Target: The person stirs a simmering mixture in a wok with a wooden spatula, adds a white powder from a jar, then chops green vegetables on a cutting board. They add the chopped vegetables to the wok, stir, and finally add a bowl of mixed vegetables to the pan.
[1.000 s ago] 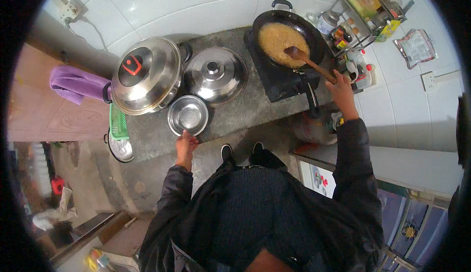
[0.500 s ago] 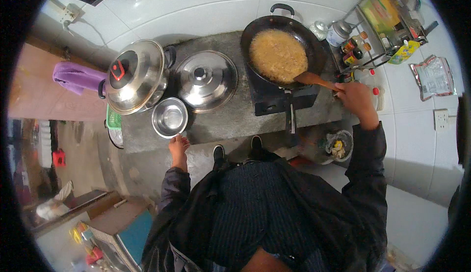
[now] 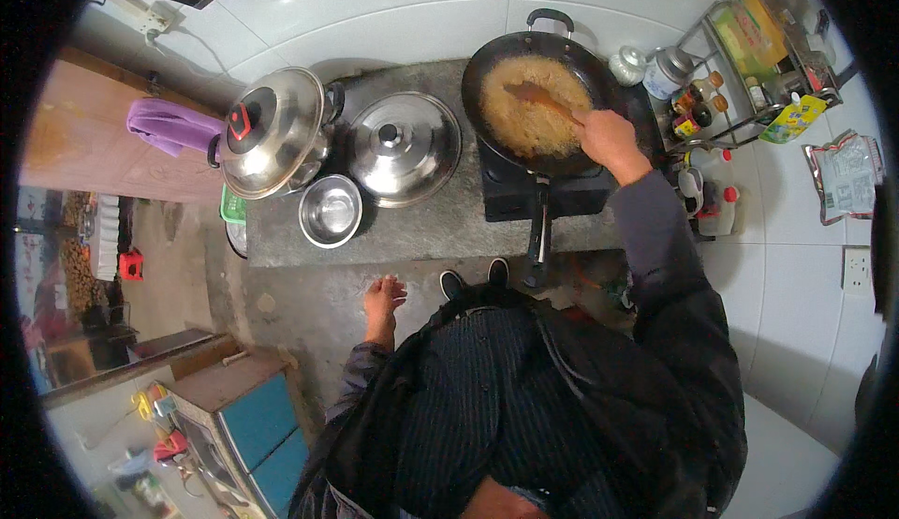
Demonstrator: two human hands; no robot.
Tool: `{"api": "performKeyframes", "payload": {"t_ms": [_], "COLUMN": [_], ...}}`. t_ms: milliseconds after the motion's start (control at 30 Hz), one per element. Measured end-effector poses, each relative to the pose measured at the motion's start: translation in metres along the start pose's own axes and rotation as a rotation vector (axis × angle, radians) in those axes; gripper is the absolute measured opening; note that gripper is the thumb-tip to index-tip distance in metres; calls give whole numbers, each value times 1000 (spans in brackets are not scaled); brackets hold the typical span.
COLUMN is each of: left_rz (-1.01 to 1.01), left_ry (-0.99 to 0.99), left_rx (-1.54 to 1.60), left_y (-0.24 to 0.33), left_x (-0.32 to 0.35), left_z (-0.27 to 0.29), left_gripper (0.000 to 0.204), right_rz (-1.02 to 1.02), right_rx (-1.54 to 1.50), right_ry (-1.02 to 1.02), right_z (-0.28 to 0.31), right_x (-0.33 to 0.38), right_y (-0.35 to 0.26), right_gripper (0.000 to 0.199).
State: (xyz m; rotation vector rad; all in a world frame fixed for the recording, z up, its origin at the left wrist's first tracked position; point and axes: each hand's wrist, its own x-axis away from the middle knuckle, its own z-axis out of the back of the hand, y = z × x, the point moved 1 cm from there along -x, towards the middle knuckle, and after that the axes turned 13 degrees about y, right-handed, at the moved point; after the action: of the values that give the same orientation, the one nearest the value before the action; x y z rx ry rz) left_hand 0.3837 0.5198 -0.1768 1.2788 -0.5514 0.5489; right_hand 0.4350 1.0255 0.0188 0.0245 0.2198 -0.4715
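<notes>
My right hand is closed around the handle of a wooden spatula over the wok's right side. The spatula's blade lies in bubbling, brownish liquid food in a black wok, which sits on a black stove. My left hand hangs in front of the counter edge, fingers apart and holding nothing. Nearest to it on the counter is a small steel bowl. Behind the bowl lies a round steel lid.
A lidded steel pot stands at the counter's left end. Jars and bottles are right of the wok, beside a wire rack. The wok's long handle points toward me. A purple cloth hangs at left.
My right hand has moved left and farther over the wok, taking the spatula blade into the food's middle. My left hand has drawn back from beside the steel bowl.
</notes>
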Motion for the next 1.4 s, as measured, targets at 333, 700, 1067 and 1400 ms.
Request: {"api": "performKeyframes", "payload": {"t_ms": [333,700,1067,1400], "left_rz": [-3,-57,-1,14], "left_ry": [-33,-152,-80,-117], "left_rx": [-33,-61,-71,-83], "left_y": [-8,11,8,7], "left_x": [-5,-22,-48,-38], "left_z": [3,-8,13,5], "left_gripper": [29,33,32,30], "right_rz": [85,-31,26,137], "right_rx": [-82,54,35,-18], "right_ry": [-67,-43,55,37], "right_z": [54,27,29,87], "right_x": [46,14,12,41], "right_y": [13,32,23,7], "right_gripper": [25,25,27,20]}}
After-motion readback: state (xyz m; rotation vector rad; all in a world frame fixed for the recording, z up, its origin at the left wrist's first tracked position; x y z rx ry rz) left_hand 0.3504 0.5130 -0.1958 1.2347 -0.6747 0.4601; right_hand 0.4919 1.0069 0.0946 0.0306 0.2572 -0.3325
